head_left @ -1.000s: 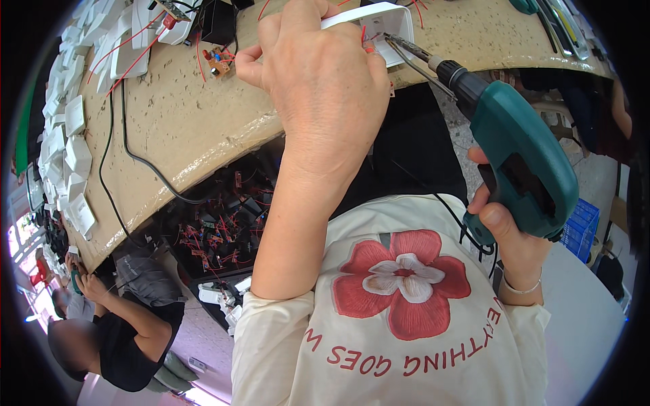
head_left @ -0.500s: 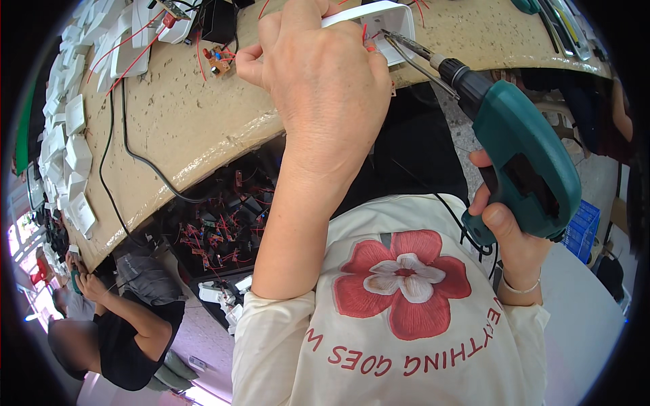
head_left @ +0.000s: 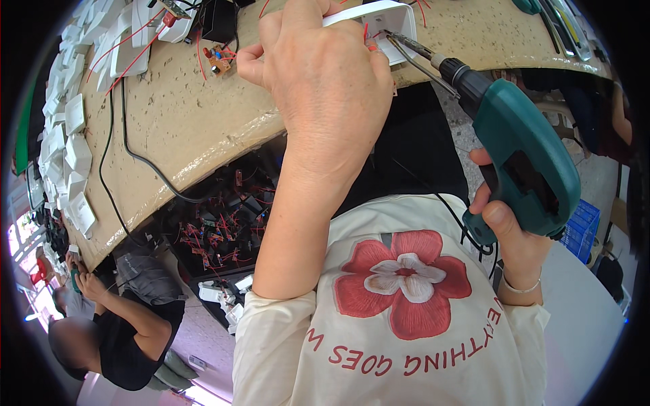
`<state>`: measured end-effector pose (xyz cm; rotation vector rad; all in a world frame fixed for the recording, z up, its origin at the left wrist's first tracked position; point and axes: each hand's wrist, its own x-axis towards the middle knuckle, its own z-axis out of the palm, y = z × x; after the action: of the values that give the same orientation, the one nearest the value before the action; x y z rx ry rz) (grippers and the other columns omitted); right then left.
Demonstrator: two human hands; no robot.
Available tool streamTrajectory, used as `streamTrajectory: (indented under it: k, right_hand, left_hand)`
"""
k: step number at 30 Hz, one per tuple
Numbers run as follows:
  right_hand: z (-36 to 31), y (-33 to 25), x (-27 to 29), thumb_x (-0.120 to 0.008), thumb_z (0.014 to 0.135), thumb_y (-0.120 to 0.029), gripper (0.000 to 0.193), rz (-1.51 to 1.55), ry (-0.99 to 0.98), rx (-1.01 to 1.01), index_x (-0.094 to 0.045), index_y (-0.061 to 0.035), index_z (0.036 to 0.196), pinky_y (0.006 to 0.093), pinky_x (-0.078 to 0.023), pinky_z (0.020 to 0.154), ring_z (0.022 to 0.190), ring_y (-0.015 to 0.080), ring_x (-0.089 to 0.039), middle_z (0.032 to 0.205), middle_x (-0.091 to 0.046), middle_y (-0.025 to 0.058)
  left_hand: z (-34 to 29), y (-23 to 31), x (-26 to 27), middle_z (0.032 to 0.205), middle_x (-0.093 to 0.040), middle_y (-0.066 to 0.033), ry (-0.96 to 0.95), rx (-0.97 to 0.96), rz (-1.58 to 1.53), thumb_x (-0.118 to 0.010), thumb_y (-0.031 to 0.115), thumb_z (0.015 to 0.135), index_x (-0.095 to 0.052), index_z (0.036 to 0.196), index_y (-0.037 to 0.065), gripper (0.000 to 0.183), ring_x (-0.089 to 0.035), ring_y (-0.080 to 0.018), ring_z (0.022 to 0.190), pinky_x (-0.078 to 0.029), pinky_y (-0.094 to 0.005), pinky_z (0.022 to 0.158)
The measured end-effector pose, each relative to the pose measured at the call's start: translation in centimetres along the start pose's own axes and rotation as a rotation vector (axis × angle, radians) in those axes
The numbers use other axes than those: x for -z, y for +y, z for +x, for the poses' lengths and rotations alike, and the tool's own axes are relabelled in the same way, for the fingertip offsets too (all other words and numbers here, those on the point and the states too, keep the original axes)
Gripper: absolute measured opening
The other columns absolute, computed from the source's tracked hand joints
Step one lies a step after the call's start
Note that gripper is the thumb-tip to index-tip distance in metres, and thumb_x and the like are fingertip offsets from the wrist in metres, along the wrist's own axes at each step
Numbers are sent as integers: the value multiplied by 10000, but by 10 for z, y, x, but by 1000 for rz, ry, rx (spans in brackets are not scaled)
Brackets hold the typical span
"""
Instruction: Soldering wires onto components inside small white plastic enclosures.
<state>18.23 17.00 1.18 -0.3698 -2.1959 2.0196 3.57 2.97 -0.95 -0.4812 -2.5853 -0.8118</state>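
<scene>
My left hand (head_left: 325, 88) is curled over a white plastic housing (head_left: 396, 19) at the table's near edge, back of the hand facing up. Its thumb presses beside a short red wire (head_left: 366, 30) at the housing's inside; most fingertips are hidden. In my right hand (head_left: 504, 216) is a green soldering gun (head_left: 525, 155), gripped by its handle. The gun's thin metal tip, with a slim feed tube alongside, reaches into the housing close to the red wire. Whether the tip touches the joint cannot be made out.
A small circuit board (head_left: 218, 61) with red wires lies left of my left hand. White housings (head_left: 74, 155) are piled along the far left. Black cables (head_left: 145, 162) hang over the table edge above a bin of wired parts (head_left: 223, 223). Another person (head_left: 128, 331) works at lower left.
</scene>
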Motion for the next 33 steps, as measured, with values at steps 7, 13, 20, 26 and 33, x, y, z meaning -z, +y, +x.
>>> streamTrajectory:
  k: [7, 13, 20, 26, 33]
  right_hand:
    - [-2, 0, 2, -711, 683, -18, 543, 8, -13, 6, -471, 9, 1169, 193, -476, 620, 717, 75, -555, 1059, -578, 175]
    - [-3, -1, -3, -726, 696, -269, 695, -98, 55, -39, -391, 9, 1238, 203, -446, 550, 613, 106, -538, 1042, -556, 198]
    - [-3, 1, -2, -729, 693, -277, 708, -114, 46, -34, -387, 7, 1243, 204, -446, 550, 617, 111, -538, 1045, -556, 201]
    - [-7, 0, 1, -730, 691, -292, 719, -142, 34, -62, -383, 11, 1244, 210, -446, 557, 615, 112, -537, 1047, -555, 203]
    - [-14, 0, 5, -727, 682, -359, 742, -54, 53, -85, -399, 38, 1216, 207, -450, 528, 597, 113, -545, 1028, -561, 198]
  left_hand:
    - [-1, -1, -1, 863, -501, -82, 15, -8, -11, -620, 74, 581, -575, 604, 39, 61, -439, -268, 893, -252, -423, 768]
    - [-1, -1, -3, 858, -498, -83, 0, -10, 11, -621, 76, 580, -576, 614, 42, 66, -439, -269, 893, -250, -424, 767]
    - [0, -1, -3, 862, -500, -83, 22, -7, -16, -625, 78, 585, -576, 616, 40, 69, -438, -268, 896, -249, -423, 766]
    - [-1, -2, -3, 867, -501, -82, 2, -5, -5, -625, 79, 587, -578, 617, 40, 68, -437, -270, 897, -250, -429, 776]
    - [1, 1, 2, 875, -505, -82, -36, 39, -15, -618, 74, 590, -578, 619, 36, 62, -438, -263, 901, -250, -421, 780]
